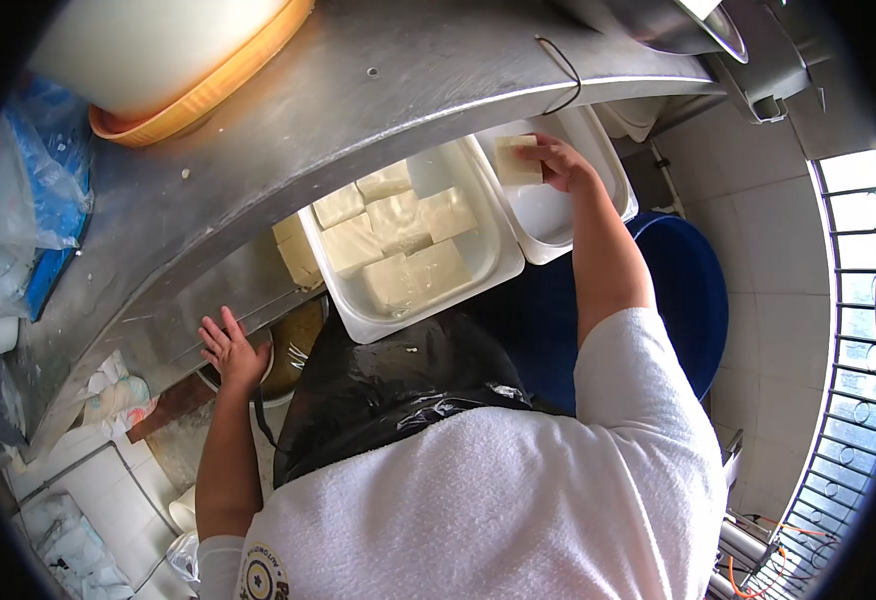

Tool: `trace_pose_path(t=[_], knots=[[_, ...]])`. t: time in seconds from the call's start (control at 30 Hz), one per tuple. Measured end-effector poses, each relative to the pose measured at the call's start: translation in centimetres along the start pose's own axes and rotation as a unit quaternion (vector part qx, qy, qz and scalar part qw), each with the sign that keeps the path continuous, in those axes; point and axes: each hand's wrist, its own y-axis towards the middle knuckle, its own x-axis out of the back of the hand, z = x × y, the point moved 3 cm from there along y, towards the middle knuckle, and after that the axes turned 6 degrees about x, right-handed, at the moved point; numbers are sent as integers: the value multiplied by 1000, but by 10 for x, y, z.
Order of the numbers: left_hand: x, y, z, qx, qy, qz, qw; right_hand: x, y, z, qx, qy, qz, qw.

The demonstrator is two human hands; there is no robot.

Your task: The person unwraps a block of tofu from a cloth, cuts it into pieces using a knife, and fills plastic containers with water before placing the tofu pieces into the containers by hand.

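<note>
My right hand [558, 163] grips a pale tofu block [517, 161] by its right side, inside or just over the right white tub [548, 250]. The block's far edge lies near the tub's left wall. Beside it, the left white tub [363, 333] holds several tofu blocks [395, 222] sitting in clear liquid. My left hand [230, 352] is off to the left with fingers spread, holding nothing. It hovers by the edge of the lower metal shelf [223, 300], apart from the tubs. More tofu [296, 252] shows at the left tub's left side, partly hidden.
A curved steel counter [328, 100] overhangs the tubs, with a wire loop [576, 75] at its edge. On it are a white container in an orange basin [208, 95] and plastic bags [33, 190]. A blue barrel [693, 300] stands right; a pot [293, 350] is below my left hand.
</note>
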Motion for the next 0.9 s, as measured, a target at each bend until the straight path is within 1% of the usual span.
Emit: trace_pose_path(t=[0.03, 0.07, 0.13, 0.17, 0.2, 0.23, 0.27, 0.33, 0.47, 0.53, 0.6, 0.67, 0.7, 0.73, 0.77, 0.83, 0.87, 0.9], knots=[[1, -1, 0, 3, 1, 0, 1000, -2, 5, -4, -26, -40, 20, 999], [3, -1, 0, 1, 2, 5, 1000, -6, 11, -8, -27, -38, 22, 999], [4, -2, -2, -2, 5, 11, 1000, -19, 17, -13, -67, -108, 51, 991], [4, -2, -3, 0, 8, 12, 1000, -23, 18, -13, -68, -106, 50, 991], [4, -1, -2, 1, 11, 12, 1000, -28, 13, -5, -69, -221, 24, 973], [2, 0, -2, 0, 11, 12, 1000, -31, 9, 3, -69, -334, -3, 940], [1, 1, -1, 1, 11, 7, 1000, -29, 10, 1, -70, -334, -3, 940], [-1, -1, -1, 1, 11, 5, 1000, -21, 14, -4, 23, -474, -42, 879], [1, -3, -3, -2, 17, -11, 1000, -15, 7, -13, 40, -444, -79, 892], [3, -4, -2, -1, 20, -16, 1000, -22, -4, -12, 72, -386, -78, 916], [10, -5, -3, -64, 22, -51, 996, -24, -11, -9, 70, -383, -85, 917], [19, -1, -2, -76, 4, -64, 995, -25, -15, -10, 66, -380, -89, 918], [26, 0, -2, -87, -15, -77, 993, -20, -13, -9, 132, -468, -132, 864], [29, 4, 0, -84, -15, -74, 994, -27, -16, -5, 195, -549, -171, 795], [31, 8, 0, -94, -13, -67, 993, -36, -15, -6, 194, -550, -166, 795], [27, 13, 2, -101, -15, -57, 993, -83, -33, 17, 294, -510, -299, 751], [23, 14, 2, -109, -10, -66, 992, -114, -41, 19, 354, -454, -318, 753], [21, 14, 2, -116, -6, -76, 990, -136, -38, 13, 383, -454, -300, 747]])
